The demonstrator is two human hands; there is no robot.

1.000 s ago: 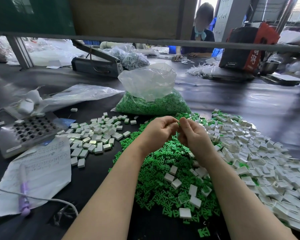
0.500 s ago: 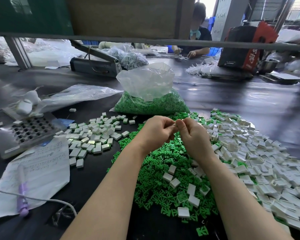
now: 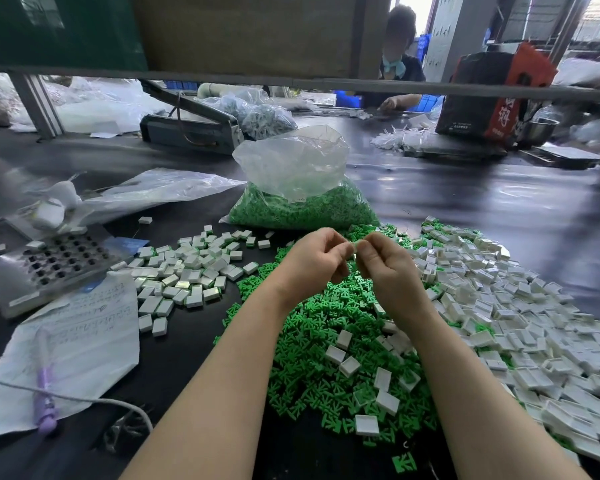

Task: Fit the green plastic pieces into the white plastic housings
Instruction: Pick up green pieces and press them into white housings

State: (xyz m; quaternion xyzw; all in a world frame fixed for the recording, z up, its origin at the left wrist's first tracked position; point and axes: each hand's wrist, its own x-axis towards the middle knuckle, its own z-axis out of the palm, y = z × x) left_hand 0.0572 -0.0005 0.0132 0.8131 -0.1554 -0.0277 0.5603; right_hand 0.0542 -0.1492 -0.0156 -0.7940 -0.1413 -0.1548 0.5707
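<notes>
My left hand and my right hand meet fingertip to fingertip above a heap of loose green plastic pieces. Between the fingertips they pinch a small white housing with a hint of green on it; most of it is hidden by the fingers. A wide spread of empty white housings lies to the right. A smaller group of white housings with green showing lies to the left. A few white housings sit on top of the green heap.
A clear bag of green pieces stands behind the hands. At left are a perforated metal fixture, a handwritten paper with a purple pen, and a white cable. Another person works at the far side.
Both hands stay joined over the green heap; the fingertips have shifted slightly as they work the small piece between them. The piles have not moved.
</notes>
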